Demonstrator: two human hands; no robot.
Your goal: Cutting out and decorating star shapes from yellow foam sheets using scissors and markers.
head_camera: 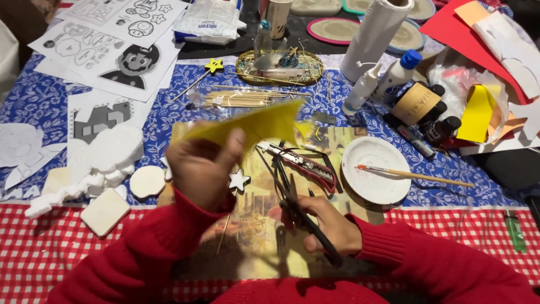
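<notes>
Fingers (233, 147) of our left hand (199, 169) were pinched on the lower edge of a yellow foam sheet (253, 124), with the thumb pressed on its near face, so this hand was closed on the sheet and held it up above the counter (34, 247). We saw the sheet nearly edge-on and a little blurred; its long axis ran from lower left to upper right, with a point toward the right.

Our right hand (326, 225) was closed around the handles of black scissors (295, 197). The blades pointed up and a little left, toward the sheet, and we could not tell how wide the blades stood. The sheet lay above and to the left of the blade tips, near but apart, and the right hand was the nearer one to cut it.

Under both hands lay a flat board with a faded yellowish picture (253, 225). Beside the scissors rested a red and black utility knife (306, 166), and a small white star (238, 180) lay just beside the left hand.

To the right stood a white round dish (371, 186) with a thin wooden brush (416, 175) across its rim. To the left we saw rough white foam shapes (107, 152), smooth printed paper sheets (101, 50), and further back a clear bag of wooden sticks (242, 98) and a paper towel roll (374, 36). The cloth was blue flowered behind and red checked in front.
</notes>
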